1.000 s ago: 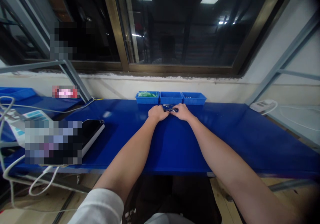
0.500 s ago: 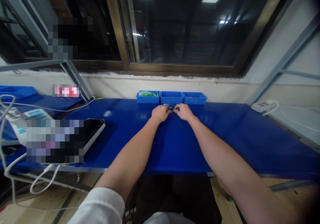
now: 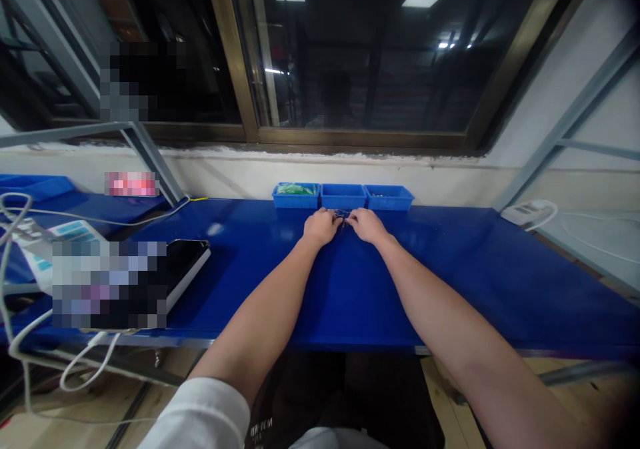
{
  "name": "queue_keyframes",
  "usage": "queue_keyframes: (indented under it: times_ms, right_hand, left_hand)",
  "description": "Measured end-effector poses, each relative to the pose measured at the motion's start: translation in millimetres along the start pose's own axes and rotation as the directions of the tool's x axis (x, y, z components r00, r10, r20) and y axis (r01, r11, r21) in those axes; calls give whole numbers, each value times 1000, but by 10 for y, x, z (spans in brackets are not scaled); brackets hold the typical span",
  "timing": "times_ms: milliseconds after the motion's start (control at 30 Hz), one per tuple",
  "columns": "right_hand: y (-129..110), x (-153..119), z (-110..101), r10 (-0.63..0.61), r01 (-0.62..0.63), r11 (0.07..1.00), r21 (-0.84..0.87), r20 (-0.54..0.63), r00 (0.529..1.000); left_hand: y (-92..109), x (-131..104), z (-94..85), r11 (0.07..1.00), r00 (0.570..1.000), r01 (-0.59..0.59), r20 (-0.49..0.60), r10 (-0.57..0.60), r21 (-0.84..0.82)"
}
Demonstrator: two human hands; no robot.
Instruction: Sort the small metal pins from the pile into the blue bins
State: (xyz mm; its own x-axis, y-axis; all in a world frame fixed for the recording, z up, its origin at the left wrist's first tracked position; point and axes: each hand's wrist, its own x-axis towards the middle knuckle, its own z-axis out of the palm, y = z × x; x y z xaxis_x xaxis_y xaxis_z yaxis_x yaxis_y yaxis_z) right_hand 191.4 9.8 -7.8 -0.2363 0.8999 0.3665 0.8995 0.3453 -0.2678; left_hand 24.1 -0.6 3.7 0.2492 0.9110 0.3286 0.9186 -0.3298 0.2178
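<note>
My left hand (image 3: 321, 227) and my right hand (image 3: 367, 225) meet almost fingertip to fingertip over the blue table (image 3: 350, 289), just in front of the blue bins. The fingers of both are closed in a pinch. Between them shows a small, thin, dark piece (image 3: 343, 223), too small to name. Right behind the fingers lie several thin, shiny metal pieces (image 3: 341, 212), partly hidden by the hands. The left bin (image 3: 296, 202) holds green packets (image 3: 296, 189). In the right bin (image 3: 389, 203) are small pieces I cannot make out. The middle bin (image 3: 343, 202) stands between those two.
On the left of the table lies a dark-screened device (image 3: 187, 262), with white cables (image 3: 95, 362) beside and below it. A white power strip (image 3: 529, 211) sits at the right end. Grey metal frame posts (image 3: 155, 162) rise at the back, before a window.
Both hands stay in almost the same place, still pinched together. The small dark piece between the fingertips looks slightly turned. The view has shifted very slightly.
</note>
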Motion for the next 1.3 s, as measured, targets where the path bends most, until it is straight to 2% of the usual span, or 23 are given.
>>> queue_keyframes:
  times_ms: [133,300,367,467,567,667,833,933,1067,1200,1300]
  right_hand:
    - [-4,20,19,-15,17,999,28,-64,998]
    - [-40,35,2,-25,42,993,114,-148,989]
    - [-51,35,-3,-24,56,982,183,-175,984]
    - [-51,46,17,13,60,935,351,-202,979]
    - [-39,73,57,68,41,816,576,-167,984]
    - [-39,95,78,120,5,714,700,-129,984]
    - [-59,95,57,164,-21,635,772,-109,980]
    - [-69,83,39,172,-28,582,813,-89,981]
    - [-85,58,-7,209,-57,524,850,-63,976]
    - [-95,36,-57,233,-93,463,881,-20,972]
    - [-83,36,-64,252,-99,487,868,-31,967]
  left_hand:
    - [19,0,6,999,996,-26,-86,22,-42]
    - [19,30,44,966,970,-225,-126,209,-130]
    - [9,44,56,954,959,-264,-145,243,-143]
    - [-13,59,55,956,959,-255,-167,230,-146]
    - [-28,62,32,960,963,-238,-165,214,-147]
    - [-22,55,1,967,973,-192,-161,165,-166]
    - [13,51,-42,972,987,-84,-153,51,-218]
    - [18,64,-48,968,987,-67,-160,28,-241]
    - [12,78,-32,953,985,-106,-164,60,-285]
    - [17,70,-15,938,988,-136,-118,103,-317]
    - [16,58,-9,934,981,-178,-129,145,-309]
